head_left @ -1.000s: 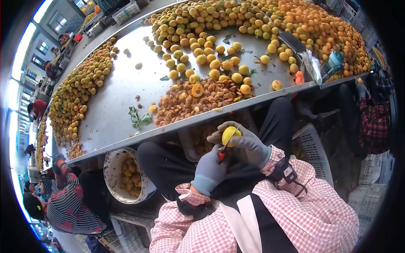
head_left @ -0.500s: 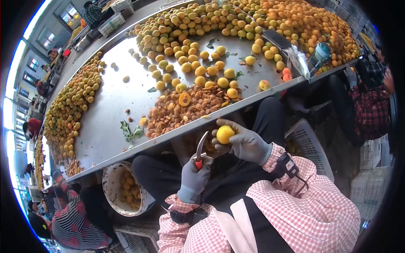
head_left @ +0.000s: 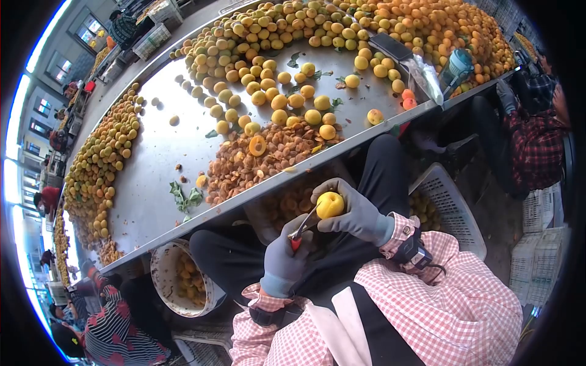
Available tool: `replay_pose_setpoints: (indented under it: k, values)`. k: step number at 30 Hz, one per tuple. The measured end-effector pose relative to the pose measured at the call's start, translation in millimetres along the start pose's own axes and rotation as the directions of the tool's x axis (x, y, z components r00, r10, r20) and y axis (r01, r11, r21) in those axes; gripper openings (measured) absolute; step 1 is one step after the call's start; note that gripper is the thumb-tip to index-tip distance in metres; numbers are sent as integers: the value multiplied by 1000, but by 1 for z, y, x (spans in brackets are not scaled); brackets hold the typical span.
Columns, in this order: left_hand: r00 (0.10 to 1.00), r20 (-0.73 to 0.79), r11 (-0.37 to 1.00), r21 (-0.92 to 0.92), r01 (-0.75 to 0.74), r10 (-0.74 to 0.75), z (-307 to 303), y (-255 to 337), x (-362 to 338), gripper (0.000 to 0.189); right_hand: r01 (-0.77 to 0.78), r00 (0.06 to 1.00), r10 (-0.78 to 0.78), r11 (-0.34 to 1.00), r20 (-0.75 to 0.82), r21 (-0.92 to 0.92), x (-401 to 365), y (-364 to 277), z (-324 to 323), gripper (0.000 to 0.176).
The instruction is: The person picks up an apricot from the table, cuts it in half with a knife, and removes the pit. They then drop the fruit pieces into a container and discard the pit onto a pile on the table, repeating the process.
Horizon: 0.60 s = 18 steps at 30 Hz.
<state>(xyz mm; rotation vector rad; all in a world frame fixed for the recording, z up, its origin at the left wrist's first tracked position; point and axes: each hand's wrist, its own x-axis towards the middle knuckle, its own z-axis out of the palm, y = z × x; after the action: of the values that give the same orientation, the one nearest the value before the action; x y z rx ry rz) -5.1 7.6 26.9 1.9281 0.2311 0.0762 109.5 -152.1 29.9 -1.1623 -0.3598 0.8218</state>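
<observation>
My right hand [head_left: 357,213], in a grey glove, grips a yellow apricot [head_left: 330,205] above my lap. My left hand [head_left: 284,256], also gloved in grey, holds a small knife [head_left: 301,231] with a red handle, and its blade tip touches the apricot's left side. Both hands are just below the front edge of the steel table [head_left: 152,152]. A heap of brown apricot pits [head_left: 262,155] lies on the table right above my hands.
Piles of apricots [head_left: 293,36] cover the table's far side and left rim. A white bucket [head_left: 165,277] of fruit stands at my left, a white crate [head_left: 448,207] at my right. A person in a plaid shirt [head_left: 537,140] sits at right; a striped sleeve [head_left: 116,329] shows lower left.
The knife, held away from the fruit half a second ago, has come back against the apricot. The right hand has lowered slightly with the fruit.
</observation>
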Motion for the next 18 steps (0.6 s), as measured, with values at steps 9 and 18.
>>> replay_pose_setpoints:
  k: [9, 18]
  values:
    - [975, -37, 919, 342, -195, 220, 2, -8, 0, 38, 85, 996, -80, 960, -28, 267, -5, 9, 19, 53]
    - [987, -25, 930, 338, -144, 161, 6, -1, -5, 44, 140, 989, -149, 928, -1, 344, -9, 11, 28, 51]
